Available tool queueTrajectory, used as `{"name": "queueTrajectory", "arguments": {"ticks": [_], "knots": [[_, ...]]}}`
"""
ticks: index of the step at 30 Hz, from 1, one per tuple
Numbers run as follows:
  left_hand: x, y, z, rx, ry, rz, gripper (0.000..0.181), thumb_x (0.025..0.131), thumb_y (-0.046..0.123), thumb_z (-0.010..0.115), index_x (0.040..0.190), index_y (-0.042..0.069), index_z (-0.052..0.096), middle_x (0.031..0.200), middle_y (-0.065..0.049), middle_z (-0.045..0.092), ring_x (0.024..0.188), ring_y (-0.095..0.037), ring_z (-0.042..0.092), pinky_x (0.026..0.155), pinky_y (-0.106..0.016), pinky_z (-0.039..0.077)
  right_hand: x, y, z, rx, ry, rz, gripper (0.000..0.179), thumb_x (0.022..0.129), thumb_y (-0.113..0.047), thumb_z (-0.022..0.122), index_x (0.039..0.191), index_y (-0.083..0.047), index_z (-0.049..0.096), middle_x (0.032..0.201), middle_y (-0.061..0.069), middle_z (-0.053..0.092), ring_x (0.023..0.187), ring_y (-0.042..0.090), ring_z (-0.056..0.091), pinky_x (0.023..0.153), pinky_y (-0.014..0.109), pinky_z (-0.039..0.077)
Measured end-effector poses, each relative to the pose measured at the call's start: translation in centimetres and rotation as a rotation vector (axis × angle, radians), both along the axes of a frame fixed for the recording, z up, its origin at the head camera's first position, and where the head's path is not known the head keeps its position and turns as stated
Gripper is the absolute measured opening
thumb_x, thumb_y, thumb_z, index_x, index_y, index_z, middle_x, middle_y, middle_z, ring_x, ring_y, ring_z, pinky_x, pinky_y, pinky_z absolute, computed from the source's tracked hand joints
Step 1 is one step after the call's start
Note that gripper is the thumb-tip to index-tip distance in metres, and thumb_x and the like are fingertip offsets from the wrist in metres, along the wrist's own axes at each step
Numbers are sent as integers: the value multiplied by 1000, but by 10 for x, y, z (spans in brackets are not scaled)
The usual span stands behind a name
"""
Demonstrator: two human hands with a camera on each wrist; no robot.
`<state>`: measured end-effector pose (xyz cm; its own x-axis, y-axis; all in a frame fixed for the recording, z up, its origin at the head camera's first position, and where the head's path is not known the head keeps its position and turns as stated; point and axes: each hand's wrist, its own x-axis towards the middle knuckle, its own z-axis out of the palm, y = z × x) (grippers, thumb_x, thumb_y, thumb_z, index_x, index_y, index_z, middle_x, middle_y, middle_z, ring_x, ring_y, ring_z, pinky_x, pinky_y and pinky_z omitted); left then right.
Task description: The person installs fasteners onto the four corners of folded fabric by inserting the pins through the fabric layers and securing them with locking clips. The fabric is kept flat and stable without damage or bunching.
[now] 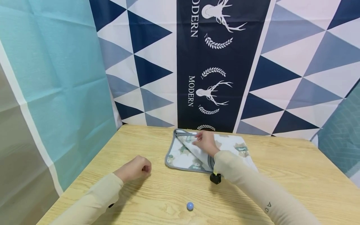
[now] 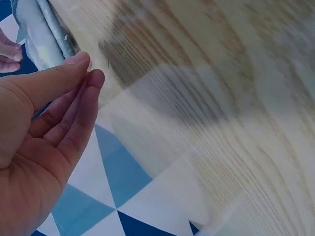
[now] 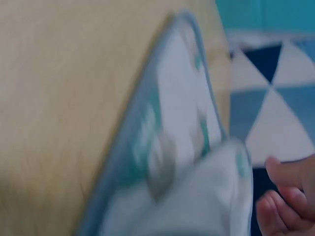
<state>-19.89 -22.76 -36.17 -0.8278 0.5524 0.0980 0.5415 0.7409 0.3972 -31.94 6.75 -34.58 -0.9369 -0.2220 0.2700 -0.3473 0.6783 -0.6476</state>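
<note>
A white cloth with grey edging and a beige-and-green print lies folded in layers at the back of the table, one upper corner turned back diagonally. Over it is my right hand, its fingers loosely bent. In the right wrist view that hand shows at the right edge, thumb and fingers apart, beside the cloth's turned-back flap. To the left of the cloth, my left hand hovers above the wood. The left wrist view shows its thumb and fingertips close together, with nothing between them.
A small blue ball sits on the wooden table near the front. Patterned fabric hangs behind the back edge, and a turquoise sheet hangs along the left side. A small black device shows under the right wrist.
</note>
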Motion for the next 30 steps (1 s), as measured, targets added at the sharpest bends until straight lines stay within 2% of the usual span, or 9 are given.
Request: {"name": "queueTrajectory", "arguments": {"ticks": [6, 8, 11, 14, 16, 20, 24, 30], "knots": [[-7, 7, 2, 88, 3, -17, 19, 78, -10, 65, 68, 7, 65, 64, 2, 60, 59, 0, 42, 55, -15, 41, 34, -42, -13, 199, -36, 350, 37, 68, -17, 86, 94, 2, 69, 90, 13, 72, 79, 17, 65, 72, 25, 55], [-11, 8, 2, 112, 10, -7, 18, 79, -9, 66, 70, 7, 67, 67, 1, 63, 61, 0, 46, 57, -16, 43, 42, -52, -19, 266, -3, 434, 38, 67, -19, 87, 93, 1, 69, 88, 11, 71, 78, 16, 63, 70, 25, 54], [-16, 12, 2, 143, 13, 14, 13, 81, -6, 69, 74, 5, 70, 72, -2, 68, 65, -1, 51, 61, -16, 47, 45, -61, -25, 361, 62, 504, 32, 68, -18, 86, 90, -1, 70, 82, 8, 70, 73, 13, 59, 66, 22, 49], [-21, 16, 3, 167, 21, 22, 6, 81, -2, 72, 77, 3, 71, 76, -4, 70, 68, -1, 56, 63, -16, 50, 44, -63, -29, 404, 130, 535, 15, 73, -9, 81, 82, -2, 71, 76, 7, 70, 68, 11, 56, 61, 19, 46], [-24, 20, 3, 179, 23, 25, 4, 80, 0, 73, 79, 3, 72, 77, -5, 71, 69, -2, 58, 63, -16, 51, 42, -62, -29, 389, 154, 522, 4, 76, -3, 74, 78, -4, 71, 73, 5, 70, 66, 9, 56, 59, 17, 46], [-29, 27, 3, 198, 18, 42, 4, 81, -1, 72, 81, 3, 73, 79, -6, 72, 71, -4, 61, 64, -15, 52, 35, -55, -25, 294, 117, 421, 8, 83, -1, 65, 77, -4, 68, 71, 6, 69, 61, 8, 54, 56, 18, 45], [-38, 36, 3, 252, 1, 76, 4, 83, 0, 70, 84, 2, 73, 81, -6, 73, 72, -5, 62, 65, -16, 52, 29, -49, -15, 181, 80, 280, 6, 87, -3, 63, 85, -4, 69, 76, 7, 70, 65, 11, 60, 58, 22, 49], [-47, 46, 2, 357, -1, 130, 6, 83, 2, 70, 88, 0, 73, 85, -9, 74, 75, -7, 64, 69, -17, 54, 25, -45, -6, 91, 104, 197, 6, 87, -3, 65, 90, -3, 70, 79, 9, 73, 71, 16, 66, 66, 26, 53]]}}
